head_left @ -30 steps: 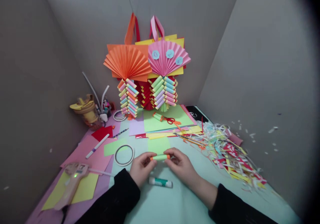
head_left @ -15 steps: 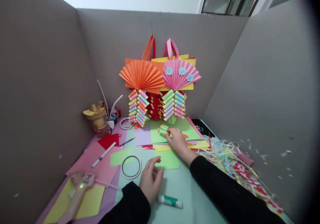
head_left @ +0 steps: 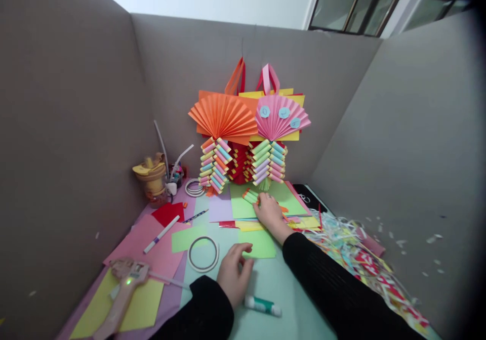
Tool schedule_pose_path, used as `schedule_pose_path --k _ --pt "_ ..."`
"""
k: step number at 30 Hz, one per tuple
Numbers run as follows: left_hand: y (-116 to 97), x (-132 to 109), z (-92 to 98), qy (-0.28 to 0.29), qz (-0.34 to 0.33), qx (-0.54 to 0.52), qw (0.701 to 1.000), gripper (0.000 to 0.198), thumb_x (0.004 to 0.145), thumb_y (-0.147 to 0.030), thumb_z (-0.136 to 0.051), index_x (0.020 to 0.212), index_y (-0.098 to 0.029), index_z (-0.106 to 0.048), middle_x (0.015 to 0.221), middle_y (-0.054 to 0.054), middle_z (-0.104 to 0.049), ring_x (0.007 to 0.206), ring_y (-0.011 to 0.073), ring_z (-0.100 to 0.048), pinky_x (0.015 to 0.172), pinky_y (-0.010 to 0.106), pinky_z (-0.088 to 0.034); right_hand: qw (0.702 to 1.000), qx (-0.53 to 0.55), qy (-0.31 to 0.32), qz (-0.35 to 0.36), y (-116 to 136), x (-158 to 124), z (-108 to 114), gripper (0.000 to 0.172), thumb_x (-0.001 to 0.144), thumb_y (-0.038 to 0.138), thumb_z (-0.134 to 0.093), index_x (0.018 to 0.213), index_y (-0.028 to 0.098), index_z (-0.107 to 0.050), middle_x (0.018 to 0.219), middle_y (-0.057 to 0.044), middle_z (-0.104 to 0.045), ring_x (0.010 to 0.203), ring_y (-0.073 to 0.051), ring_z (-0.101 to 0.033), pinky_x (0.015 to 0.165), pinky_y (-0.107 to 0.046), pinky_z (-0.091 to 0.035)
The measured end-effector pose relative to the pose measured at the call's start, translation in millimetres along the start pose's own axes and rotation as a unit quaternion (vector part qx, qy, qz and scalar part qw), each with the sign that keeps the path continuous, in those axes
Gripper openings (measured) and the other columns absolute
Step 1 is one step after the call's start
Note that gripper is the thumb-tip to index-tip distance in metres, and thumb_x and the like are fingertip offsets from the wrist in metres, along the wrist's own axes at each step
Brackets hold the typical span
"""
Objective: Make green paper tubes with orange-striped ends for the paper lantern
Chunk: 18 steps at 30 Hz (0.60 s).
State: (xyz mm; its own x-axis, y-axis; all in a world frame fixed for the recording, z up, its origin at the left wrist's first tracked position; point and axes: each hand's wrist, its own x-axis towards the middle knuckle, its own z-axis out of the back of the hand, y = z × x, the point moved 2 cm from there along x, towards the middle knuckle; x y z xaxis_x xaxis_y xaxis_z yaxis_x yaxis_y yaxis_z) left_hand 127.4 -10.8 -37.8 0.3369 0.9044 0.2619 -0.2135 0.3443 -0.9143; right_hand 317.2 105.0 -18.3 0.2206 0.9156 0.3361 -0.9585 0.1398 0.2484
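My right hand point(head_left: 268, 211) reaches far across the table, its fingers closed on a small green paper roll point(head_left: 250, 197) with orange ends. The roll lies among a few like rolls on a green sheet point(head_left: 290, 203). My left hand point(head_left: 235, 274) rests near me on the pale green table, fingers loosely bent and holding nothing. Its fingertips touch the edge of a green paper square point(head_left: 260, 245). A glue stick point(head_left: 263, 305) lies just right of that hand. A tape ring point(head_left: 203, 253) lies to its left.
An orange paper fan point(head_left: 224, 118) and a pink fan point(head_left: 283, 118) with strings of paper rolls stand at the back wall. Shredded paper point(head_left: 357, 251) covers the right side. A glue gun point(head_left: 123, 292), a marker point(head_left: 161, 227) and a yellow-capped bottle point(head_left: 152, 178) sit left.
Both hands held the roll near me a second ago. My right hand has carried it out to the rolls on the green sheet, and my left hand has dropped to the table. The view tilted up.
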Motion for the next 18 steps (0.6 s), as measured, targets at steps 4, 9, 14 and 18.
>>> schedule_pose_path --k 4,9,14,18 --pt "0.2 3.7 5.2 -0.024 0.007 0.002 1.000 0.022 0.080 -0.022 -0.051 0.098 -0.017 -0.061 0.089 0.006 -0.063 0.062 0.0138 -0.054 0.055 0.027 -0.043 0.999 0.045 -0.001 -0.004 -18.8 -11.6 15.8 0.015 0.086 0.026 -0.049 0.092 0.017 -0.058 0.093 -0.009 -0.061 0.085 -0.021 -0.055 0.070 -0.029 -0.038" --pt "-12.6 2.8 8.5 0.042 -0.030 0.092 0.994 0.026 0.085 -0.030 -0.048 0.066 -0.017 -0.060 0.067 0.003 -0.055 0.064 0.0159 -0.052 0.062 0.029 -0.041 0.991 0.113 0.036 0.063 -37.1 -68.5 32.1 0.029 0.088 0.030 -0.047 0.063 0.020 -0.058 0.075 -0.003 -0.061 0.080 -0.017 -0.056 0.074 -0.028 -0.042" --pt "-39.0 -16.0 -7.4 0.313 -0.120 0.299 0.894 0.038 0.061 -0.048 -0.076 0.088 -0.023 -0.067 0.089 0.007 -0.063 0.088 0.0291 -0.055 0.076 0.041 -0.041 0.951 0.239 0.072 0.181 -38.6 -123.2 29.0 0.022 0.080 0.026 -0.059 0.099 0.020 -0.067 0.103 -0.009 -0.066 0.102 -0.024 -0.055 0.090 -0.040 -0.043" --pt "-49.8 -28.2 -22.3 0.369 -0.088 0.414 0.827 0.026 0.071 -0.030 -0.070 0.094 -0.020 -0.063 0.093 0.008 -0.063 0.089 0.0282 -0.057 0.074 0.039 -0.043 0.943 0.235 0.126 0.198 -38.9 -128.0 21.8 0.059 0.074 0.025 -0.066 0.130 0.019 -0.052 0.136 -0.010 -0.050 0.131 -0.029 -0.036 0.106 -0.046 -0.033"
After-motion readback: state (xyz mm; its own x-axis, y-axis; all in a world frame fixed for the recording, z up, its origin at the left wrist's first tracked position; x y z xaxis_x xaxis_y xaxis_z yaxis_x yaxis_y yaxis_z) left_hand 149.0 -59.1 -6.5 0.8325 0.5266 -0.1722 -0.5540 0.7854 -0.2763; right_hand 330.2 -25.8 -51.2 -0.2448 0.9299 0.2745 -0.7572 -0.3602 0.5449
